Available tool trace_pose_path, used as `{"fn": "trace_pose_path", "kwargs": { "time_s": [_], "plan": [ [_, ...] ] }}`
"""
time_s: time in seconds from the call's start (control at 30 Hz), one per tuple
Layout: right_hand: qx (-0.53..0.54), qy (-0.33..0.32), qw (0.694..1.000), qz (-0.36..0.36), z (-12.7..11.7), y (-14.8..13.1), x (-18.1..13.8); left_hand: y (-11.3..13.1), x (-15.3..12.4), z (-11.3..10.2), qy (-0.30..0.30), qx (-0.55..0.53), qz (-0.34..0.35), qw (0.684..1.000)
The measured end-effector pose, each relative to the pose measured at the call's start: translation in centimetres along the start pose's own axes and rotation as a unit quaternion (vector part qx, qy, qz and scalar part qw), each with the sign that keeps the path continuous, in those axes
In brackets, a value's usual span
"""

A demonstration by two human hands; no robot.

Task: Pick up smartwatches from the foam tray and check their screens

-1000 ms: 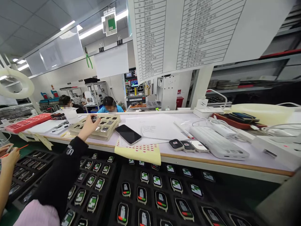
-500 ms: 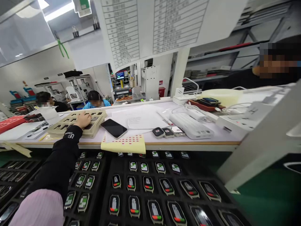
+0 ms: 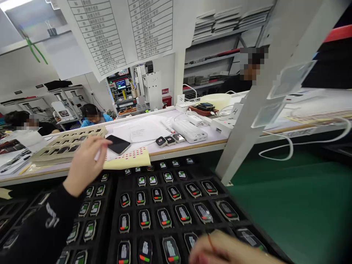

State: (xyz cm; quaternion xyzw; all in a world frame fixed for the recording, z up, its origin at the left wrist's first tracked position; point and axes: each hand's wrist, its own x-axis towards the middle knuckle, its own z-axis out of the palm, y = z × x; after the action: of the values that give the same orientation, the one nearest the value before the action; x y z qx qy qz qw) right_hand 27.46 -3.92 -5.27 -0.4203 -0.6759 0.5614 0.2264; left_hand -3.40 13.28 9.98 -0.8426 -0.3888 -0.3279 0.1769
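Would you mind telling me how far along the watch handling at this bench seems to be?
Done: the black trays hold rows of watch bodies with lit screens, nearly every pocket filled. In hand: the left hand hovers between the beige tray and the black trays; whether it grips anything is unclear. The right hand is blurred at the bottom edge. Left: several watch bodies remain in the beige tray.

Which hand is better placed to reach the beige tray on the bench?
Left, probably. The left hand hovers at the bench edge beside the beige tray, while the right hand sits low over the black tray of watch units.
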Motion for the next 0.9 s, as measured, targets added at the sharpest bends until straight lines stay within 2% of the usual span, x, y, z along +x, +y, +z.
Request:
{"fn": "trace_pose_path", "kwargs": {
  "time_s": [0.03,0.1,0.17,0.2,0.27,0.33,0.47,0.67,0.8,0.9],
  "plan": [
    [-0.017,0.043,0.999,0.001,-1.8,0.5,0.6,1.7,-1.2,0.1,-0.052,-0.032,0.024,0.998],
    [-0.060,0.143,0.988,-0.013,-5.7,1.9,2.8,3.5,-3.4,1.7,-0.208,-0.090,0.043,0.973],
    [-0.159,0.245,0.956,0.006,-9.4,3.5,5.7,3.4,-5.0,4.8,-0.359,-0.135,0.032,0.923],
    [-0.221,0.275,0.935,0.028,-10.9,4.4,7.2,2.9,-5.7,6.7,-0.399,-0.150,0.018,0.904],
    [-0.355,0.283,0.887,0.084,-12.7,5.8,9.9,1.5,-6.5,10.4,-0.395,-0.163,-0.020,0.904],
    [-0.404,0.278,0.864,0.110,-13.4,6.9,12.0,0.4,-7.0,13.5,-0.381,-0.150,-0.036,0.911],
    [-0.428,0.263,0.857,0.110,-13.1,8.1,13.8,0.1,-7.4,17.2,-0.370,-0.110,-0.052,0.921],
    [-0.362,0.226,0.900,0.086,-14.2,8.2,13.5,0.9,-7.4,19.3,-0.361,-0.096,-0.102,0.922],
    [-0.270,0.212,0.937,0.065,-14.5,7.8,12.9,1.2,-7.7,19.1,-0.341,-0.150,-0.132,0.919],
    [-0.197,0.224,0.952,0.071,-14.5,7.6,12.8,1.5,-8.0,18.5,-0.322,-0.222,-0.161,0.906]
  ]
}}
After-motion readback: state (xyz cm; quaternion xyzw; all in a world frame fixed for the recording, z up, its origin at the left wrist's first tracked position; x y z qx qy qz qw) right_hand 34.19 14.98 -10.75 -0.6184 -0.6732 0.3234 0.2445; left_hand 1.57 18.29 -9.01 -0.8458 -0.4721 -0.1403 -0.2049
